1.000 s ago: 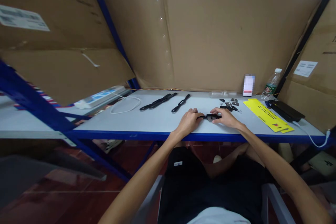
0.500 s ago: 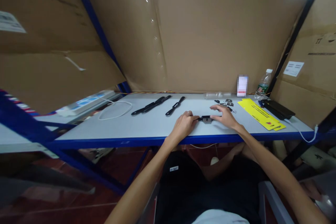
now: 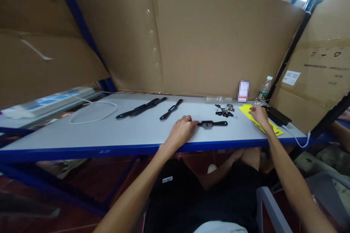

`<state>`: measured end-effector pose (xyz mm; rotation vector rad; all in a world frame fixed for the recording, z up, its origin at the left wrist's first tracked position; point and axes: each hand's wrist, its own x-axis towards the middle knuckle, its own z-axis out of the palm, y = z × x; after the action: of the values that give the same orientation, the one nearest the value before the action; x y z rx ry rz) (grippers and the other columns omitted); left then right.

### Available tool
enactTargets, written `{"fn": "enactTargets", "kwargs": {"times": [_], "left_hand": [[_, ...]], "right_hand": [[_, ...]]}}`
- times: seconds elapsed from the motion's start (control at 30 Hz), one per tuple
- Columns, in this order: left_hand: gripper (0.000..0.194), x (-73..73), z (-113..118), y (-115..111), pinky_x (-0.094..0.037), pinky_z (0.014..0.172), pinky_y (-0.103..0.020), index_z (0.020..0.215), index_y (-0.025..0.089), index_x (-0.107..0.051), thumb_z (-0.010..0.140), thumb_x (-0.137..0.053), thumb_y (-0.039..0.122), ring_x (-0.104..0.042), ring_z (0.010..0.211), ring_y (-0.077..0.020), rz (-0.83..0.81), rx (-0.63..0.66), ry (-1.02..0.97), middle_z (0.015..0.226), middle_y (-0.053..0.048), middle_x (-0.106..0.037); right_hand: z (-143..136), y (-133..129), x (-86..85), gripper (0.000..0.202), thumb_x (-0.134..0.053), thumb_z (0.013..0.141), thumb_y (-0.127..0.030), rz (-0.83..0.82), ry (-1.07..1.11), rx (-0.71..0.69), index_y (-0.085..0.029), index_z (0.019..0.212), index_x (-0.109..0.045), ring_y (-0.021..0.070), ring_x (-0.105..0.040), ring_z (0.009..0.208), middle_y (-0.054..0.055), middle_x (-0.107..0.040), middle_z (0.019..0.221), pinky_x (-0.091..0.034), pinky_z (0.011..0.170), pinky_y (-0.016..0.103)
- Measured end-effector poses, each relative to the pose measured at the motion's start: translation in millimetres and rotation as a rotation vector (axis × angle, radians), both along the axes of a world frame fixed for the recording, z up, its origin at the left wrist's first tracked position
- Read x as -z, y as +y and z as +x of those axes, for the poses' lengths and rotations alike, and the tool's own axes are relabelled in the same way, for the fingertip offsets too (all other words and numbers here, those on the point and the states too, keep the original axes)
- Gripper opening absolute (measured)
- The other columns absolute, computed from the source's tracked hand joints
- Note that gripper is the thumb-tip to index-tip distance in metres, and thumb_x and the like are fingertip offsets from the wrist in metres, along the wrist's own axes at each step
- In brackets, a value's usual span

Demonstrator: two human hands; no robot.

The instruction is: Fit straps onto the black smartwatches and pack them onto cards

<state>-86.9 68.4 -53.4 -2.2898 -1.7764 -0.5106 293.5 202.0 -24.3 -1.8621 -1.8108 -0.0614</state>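
My left hand (image 3: 183, 129) is closed round the left handle of a black two-handled tool (image 3: 207, 125) with a metal plate at its middle, near the table's front edge. Over the yellow printed sheets (image 3: 246, 109) at the right is my right hand (image 3: 259, 115), its fingers bent together; whether it holds anything is too small to tell. Small dark metal parts (image 3: 225, 112) lie in a loose group between the hands. Another black tool (image 3: 171, 110) rests to the left, and further left are overlapping black tools (image 3: 142, 108).
At the back right stand a phone (image 3: 243, 91) and a water bottle (image 3: 263, 91). A black case (image 3: 278, 116) with a white cable lies at the right. A white cable loop (image 3: 94, 119) and a power strip (image 3: 51, 102) are at the left. Cardboard walls surround the table.
My right hand has let go of the tool's right side and moved right to the yellow sheets. My left hand still holds the tool. The camera view has shifted.
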Motion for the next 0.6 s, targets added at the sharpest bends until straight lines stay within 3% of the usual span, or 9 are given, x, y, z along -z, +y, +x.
{"fn": "enactTargets", "kwargs": {"times": [0.2, 0.37, 0.47, 0.6], "left_hand": [[0.035, 1.1, -1, 0, -0.052, 0.082, -0.033, 0.123, 0.026, -0.076, 0.101, -0.049, 0.026, -0.062, 0.104, -0.0257, 0.008, -0.005, 0.007, 0.107, -0.011, -0.066], [0.035, 0.7, 0, 0, -0.051, 0.083, -0.035, 0.124, 0.025, -0.075, 0.101, -0.049, 0.027, -0.062, 0.103, -0.0266, 0.006, 0.003, 0.004, 0.106, -0.011, -0.066], [0.034, -1.8, 2, -2, -0.051, 0.084, -0.034, 0.125, 0.025, -0.075, 0.101, -0.051, 0.026, -0.062, 0.104, -0.0263, -0.010, -0.007, -0.003, 0.108, -0.011, -0.066], [0.034, -5.6, 4, -5, -0.051, 0.086, -0.034, 0.125, 0.026, -0.075, 0.101, -0.052, 0.025, -0.062, 0.105, -0.0254, -0.023, -0.017, -0.019, 0.109, -0.012, -0.066]], "right_hand": [[-44, 7, -5.1, 0.024, -0.075, 0.083, -0.034, -0.187, -0.042, -0.189, -0.019, 0.100, -0.079, 0.0225, -0.071, 0.094, 0.010, -0.078, 0.105, -0.049, 0.077, 0.027], [-84, 25, -16.1, 0.019, -0.082, 0.074, -0.034, -0.350, -0.108, -0.278, -0.017, 0.080, -0.076, 0.0211, -0.068, 0.080, 0.006, -0.075, 0.084, -0.044, 0.064, 0.025], [-90, 37, -16.1, 0.018, -0.085, 0.066, -0.025, -0.423, -0.093, -0.272, -0.017, 0.064, -0.069, 0.0186, -0.064, 0.070, 0.003, -0.068, 0.068, -0.042, 0.060, 0.024], [-81, 49, -13.9, 0.026, -0.081, 0.066, -0.020, -0.443, 0.115, -0.242, -0.016, 0.053, -0.059, 0.0139, -0.058, 0.060, 0.001, -0.062, 0.058, -0.041, 0.057, 0.023]]}}
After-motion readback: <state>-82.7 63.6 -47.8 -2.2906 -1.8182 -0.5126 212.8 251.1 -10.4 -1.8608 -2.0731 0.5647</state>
